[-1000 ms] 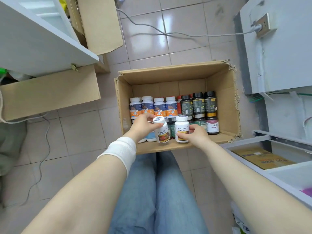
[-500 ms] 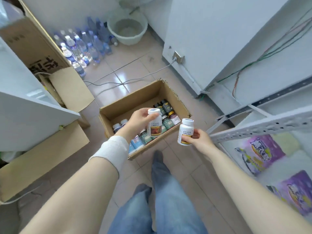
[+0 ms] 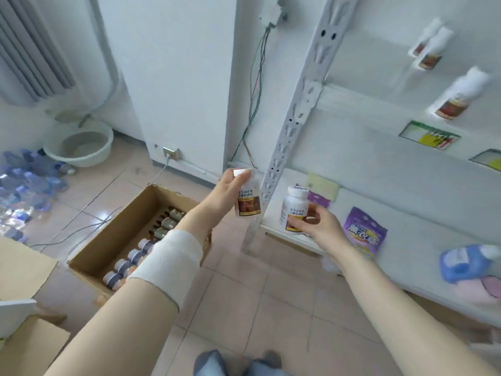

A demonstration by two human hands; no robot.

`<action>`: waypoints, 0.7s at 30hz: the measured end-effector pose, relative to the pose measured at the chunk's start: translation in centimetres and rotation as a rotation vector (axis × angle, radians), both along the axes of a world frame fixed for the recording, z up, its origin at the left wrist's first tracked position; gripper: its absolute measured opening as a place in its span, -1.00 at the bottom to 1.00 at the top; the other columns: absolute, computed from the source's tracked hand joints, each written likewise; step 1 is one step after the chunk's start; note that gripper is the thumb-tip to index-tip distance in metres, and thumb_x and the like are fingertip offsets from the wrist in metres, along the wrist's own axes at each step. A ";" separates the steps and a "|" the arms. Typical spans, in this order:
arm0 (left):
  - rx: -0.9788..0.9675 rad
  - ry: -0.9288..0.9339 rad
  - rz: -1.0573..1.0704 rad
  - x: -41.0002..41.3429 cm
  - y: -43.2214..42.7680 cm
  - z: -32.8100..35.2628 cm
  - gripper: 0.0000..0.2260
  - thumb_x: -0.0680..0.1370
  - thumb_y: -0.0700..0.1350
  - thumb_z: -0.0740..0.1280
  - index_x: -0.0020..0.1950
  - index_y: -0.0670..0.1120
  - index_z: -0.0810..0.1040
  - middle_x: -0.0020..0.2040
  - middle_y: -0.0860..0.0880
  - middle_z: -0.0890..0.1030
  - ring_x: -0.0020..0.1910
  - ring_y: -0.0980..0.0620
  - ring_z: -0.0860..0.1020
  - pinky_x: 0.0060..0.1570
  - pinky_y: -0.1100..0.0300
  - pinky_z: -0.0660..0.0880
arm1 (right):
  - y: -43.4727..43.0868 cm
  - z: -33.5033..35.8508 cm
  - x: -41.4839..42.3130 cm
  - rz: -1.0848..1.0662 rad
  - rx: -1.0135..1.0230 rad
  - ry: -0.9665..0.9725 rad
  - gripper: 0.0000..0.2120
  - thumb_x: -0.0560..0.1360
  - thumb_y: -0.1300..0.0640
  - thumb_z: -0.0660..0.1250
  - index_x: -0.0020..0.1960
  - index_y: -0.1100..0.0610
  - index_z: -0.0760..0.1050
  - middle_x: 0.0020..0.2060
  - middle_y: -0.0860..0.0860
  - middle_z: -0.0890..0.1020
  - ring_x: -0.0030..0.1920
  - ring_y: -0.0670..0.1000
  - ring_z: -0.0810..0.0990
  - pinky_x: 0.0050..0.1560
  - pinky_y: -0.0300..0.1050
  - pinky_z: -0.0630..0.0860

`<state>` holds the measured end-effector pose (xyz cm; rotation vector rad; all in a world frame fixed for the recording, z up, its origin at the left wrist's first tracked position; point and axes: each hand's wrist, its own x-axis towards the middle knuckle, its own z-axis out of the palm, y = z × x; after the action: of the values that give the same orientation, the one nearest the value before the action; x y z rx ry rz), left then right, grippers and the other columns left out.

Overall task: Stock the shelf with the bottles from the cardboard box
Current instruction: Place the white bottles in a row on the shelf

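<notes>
My left hand (image 3: 225, 194) grips a white bottle (image 3: 248, 200) with a red-brown label, held up in front of the white shelf's upright post (image 3: 287, 137). A second matching white bottle (image 3: 294, 210) is held by my right hand (image 3: 321, 226), close to the lower shelf board (image 3: 406, 237). The cardboard box (image 3: 116, 234) stands open on the floor at lower left, with rows of dark-capped and white bottles (image 3: 146, 244) inside. Similar white bottles (image 3: 458, 96) stand on the upper shelf boards, blurred.
Purple packets (image 3: 364, 234) and a blue pack (image 3: 463, 261) lie on the lower shelf. Flat boxes (image 3: 431, 135) sit on the middle board. A basin (image 3: 78, 146), water bottles (image 3: 24, 185), cables and more cardboard (image 3: 24, 261) occupy the floor at left.
Both hands have lifted their bottles out of the box and carried them right toward the shelf. My view has swung up from the box to the shelf.
</notes>
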<state>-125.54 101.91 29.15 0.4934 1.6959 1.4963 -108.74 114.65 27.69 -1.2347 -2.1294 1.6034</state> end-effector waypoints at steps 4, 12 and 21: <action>0.109 0.058 -0.140 4.0 5.2 4.4 -0.73 0.61 0.05 0.16 0.15 -0.13 0.37 0.03 -0.14 0.55 0.02 -0.05 0.55 0.09 0.12 0.49 | 3.7 4.3 5.3 -0.098 0.071 0.077 -0.67 0.37 0.17 0.49 0.09 0.10 0.49 -0.08 -0.01 0.64 -0.09 -0.06 0.61 -0.14 -0.29 0.48; 0.226 0.319 -0.291 11.0 14.9 13.5 -0.60 0.60 0.07 0.19 0.22 -0.23 0.47 0.08 -0.11 0.63 0.05 -0.02 0.61 0.05 0.14 0.51 | 10.8 12.8 14.0 -0.146 0.236 0.250 -0.67 0.37 0.17 0.49 0.06 0.04 0.45 -0.17 -0.16 0.58 -0.20 -0.20 0.57 -0.22 -0.39 0.45; 0.365 0.444 -0.312 13.1 23.3 22.4 -0.68 0.53 0.10 0.29 0.18 -0.06 0.49 0.21 -0.22 0.55 0.22 -0.13 0.54 0.26 -0.04 0.46 | 18.0 21.2 16.9 -0.147 0.329 0.417 -0.63 0.36 0.15 0.49 0.10 0.04 0.44 -0.09 -0.10 0.61 -0.11 -0.10 0.60 -0.04 -0.19 0.50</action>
<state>-112.45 125.19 51.51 1.3040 1.5654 1.5390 -91.84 132.61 48.90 -0.8438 -1.8894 1.2515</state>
